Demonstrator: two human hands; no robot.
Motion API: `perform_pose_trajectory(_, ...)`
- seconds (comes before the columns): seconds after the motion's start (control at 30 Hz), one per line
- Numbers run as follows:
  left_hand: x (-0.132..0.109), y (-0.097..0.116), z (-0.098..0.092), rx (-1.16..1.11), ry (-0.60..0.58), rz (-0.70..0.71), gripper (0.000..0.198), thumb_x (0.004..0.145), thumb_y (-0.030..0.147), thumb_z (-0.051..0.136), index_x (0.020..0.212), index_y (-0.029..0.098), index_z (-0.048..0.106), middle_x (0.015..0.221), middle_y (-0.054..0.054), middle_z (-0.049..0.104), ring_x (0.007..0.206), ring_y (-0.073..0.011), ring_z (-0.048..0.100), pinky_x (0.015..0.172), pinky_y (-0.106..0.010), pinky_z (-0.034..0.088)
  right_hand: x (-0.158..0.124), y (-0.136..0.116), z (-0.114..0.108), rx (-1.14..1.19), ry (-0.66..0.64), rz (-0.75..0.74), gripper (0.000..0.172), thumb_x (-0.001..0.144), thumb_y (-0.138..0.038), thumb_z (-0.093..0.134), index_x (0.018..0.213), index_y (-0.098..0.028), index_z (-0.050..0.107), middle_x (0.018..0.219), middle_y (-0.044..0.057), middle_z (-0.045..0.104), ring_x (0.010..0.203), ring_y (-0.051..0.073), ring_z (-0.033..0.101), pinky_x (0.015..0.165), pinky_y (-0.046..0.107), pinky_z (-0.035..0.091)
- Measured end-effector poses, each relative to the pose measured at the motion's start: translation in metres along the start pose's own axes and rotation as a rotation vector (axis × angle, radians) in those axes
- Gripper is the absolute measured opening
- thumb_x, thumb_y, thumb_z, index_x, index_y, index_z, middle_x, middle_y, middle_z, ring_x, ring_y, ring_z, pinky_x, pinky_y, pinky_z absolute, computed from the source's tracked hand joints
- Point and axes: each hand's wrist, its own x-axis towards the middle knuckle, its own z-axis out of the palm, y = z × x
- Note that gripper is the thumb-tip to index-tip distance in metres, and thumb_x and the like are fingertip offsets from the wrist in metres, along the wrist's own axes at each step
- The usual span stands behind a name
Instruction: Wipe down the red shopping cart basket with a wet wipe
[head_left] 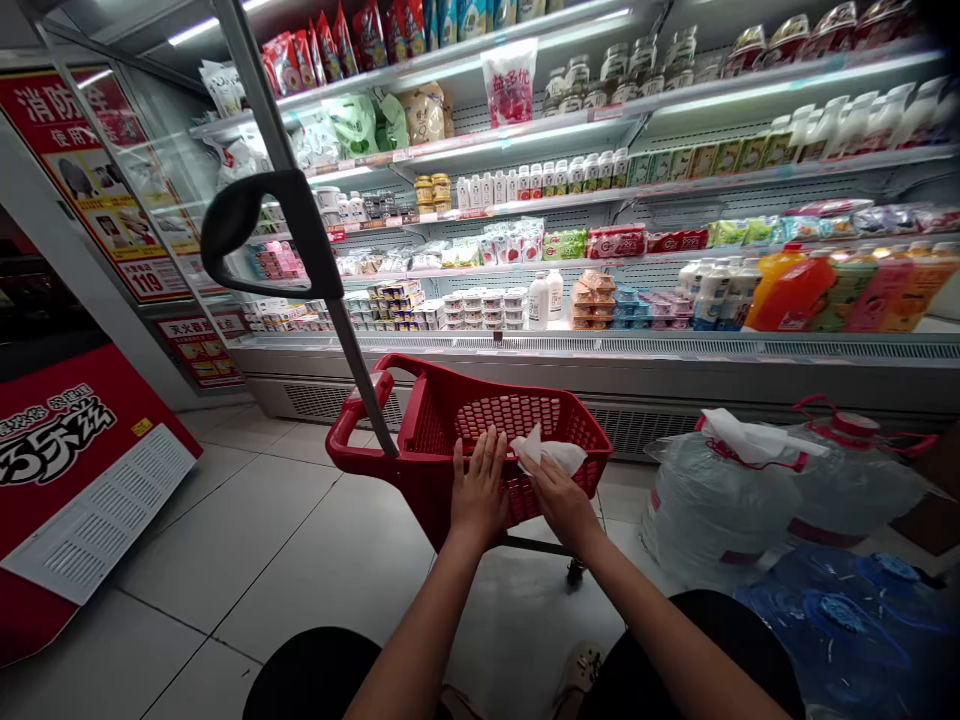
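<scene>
A red plastic shopping basket (375, 440) on wheels stands on the tiled floor just ahead of me. My left hand (477, 492) lies flat against its near side wall, fingers stretched upward. My right hand (559, 500) presses a crumpled white wipe (547, 453) against the same wall, near the top edge, fingers closed on it. The basket's long grey pull handle (300, 250) with a black grip rises up to the left. My knees in black show at the bottom.
An open refrigerated case (600, 345) full of yoghurt, milk and juice bottles runs behind the basket. Large water jugs (712, 500) with red caps sit on the floor at right. A red cabinet (67, 480) stands at left.
</scene>
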Motion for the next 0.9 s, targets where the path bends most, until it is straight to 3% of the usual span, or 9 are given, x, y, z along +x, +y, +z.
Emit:
perform_pose_trajectory(0.17, 0.000, 0.001, -0.004, -0.014, -0.009, 0.004, 0.094, 0.096, 0.043, 0.054, 0.168, 0.015, 0.000, 0.175, -0.010, 0.010, 0.163, -0.0261, 0.003, 0.129, -0.060, -0.010, -0.013, 0.053, -0.025, -0.045, 0.005, 0.205, 0.053, 0.109, -0.033, 0.033, 0.161, -0.028, 0.039, 0.158, 0.006, 0.052, 0.149, 0.029, 0.044, 0.118, 0.053, 0.045)
perform_pose_trajectory(0.27, 0.001, 0.007, -0.004, -0.026, -0.004, 0.008, 0.094, 0.096, 0.044, 0.054, 0.168, 0.015, 0.002, 0.175, -0.010, 0.012, 0.163, -0.0269, 0.004, 0.129, -0.060, -0.010, -0.016, 0.070, -0.031, -0.028, 0.043, 0.313, 0.053, 0.109, -0.038, 0.029, 0.159, -0.025, 0.044, 0.156, 0.008, 0.054, 0.149, 0.030, 0.043, 0.119, 0.054, 0.043)
perform_pose_trajectory(0.4, 0.004, 0.015, -0.003, -0.038, 0.003, 0.003, 0.092, 0.095, 0.044, 0.055, 0.168, 0.016, 0.007, 0.174, -0.012, 0.012, 0.163, -0.0281, 0.005, 0.128, -0.062, -0.011, -0.008, 0.054, -0.019, -0.009, 0.109, 0.312, 0.052, 0.109, -0.040, 0.031, 0.154, -0.023, 0.051, 0.153, 0.009, 0.057, 0.148, 0.031, 0.043, 0.120, 0.058, 0.039)
perform_pose_trajectory(0.57, 0.004, 0.015, 0.000, -0.029, 0.027, -0.007, 0.085, 0.096, 0.041, 0.051, 0.168, 0.014, 0.012, 0.173, -0.012, 0.018, 0.162, -0.0275, 0.006, 0.129, -0.061, -0.008, 0.009, -0.005, 0.016, 0.026, 0.111, 0.077, 0.052, 0.105, -0.023, 0.040, 0.156, -0.023, 0.048, 0.151, 0.010, 0.059, 0.145, 0.030, 0.049, 0.120, 0.058, 0.041)
perform_pose_trajectory(0.63, 0.002, 0.013, 0.001, -0.021, 0.039, -0.005, 0.084, 0.097, 0.040, 0.048, 0.167, 0.013, 0.011, 0.173, -0.012, 0.021, 0.162, -0.0271, 0.006, 0.130, -0.060, -0.006, 0.012, -0.016, 0.023, 0.025, 0.106, 0.018, 0.058, 0.100, -0.013, 0.039, 0.157, -0.022, 0.047, 0.148, 0.011, 0.061, 0.143, 0.028, 0.051, 0.120, 0.056, 0.042)
perform_pose_trajectory(0.73, -0.001, 0.009, -0.001, -0.023, 0.029, 0.016, 0.087, 0.096, 0.041, 0.051, 0.167, 0.013, 0.011, 0.173, -0.012, 0.021, 0.162, -0.0274, 0.007, 0.130, -0.061, -0.004, 0.010, -0.007, 0.016, -0.007, 0.071, -0.047, 0.072, 0.092, -0.003, 0.038, 0.159, -0.027, 0.042, 0.149, 0.007, 0.061, 0.142, 0.026, 0.053, 0.122, 0.056, 0.040)
perform_pose_trajectory(0.9, -0.007, -0.012, -0.019, -0.071, -0.013, 0.072, 0.080, 0.096, 0.044, 0.057, 0.166, 0.023, 0.024, 0.174, -0.007, 0.017, 0.161, -0.0236, 0.016, 0.133, -0.052, 0.001, 0.001, 0.039, -0.013, -0.098, 0.012, 0.007, 0.078, 0.092, -0.003, 0.037, 0.164, -0.031, 0.030, 0.161, 0.004, 0.048, 0.150, 0.024, 0.041, 0.122, 0.052, 0.039)
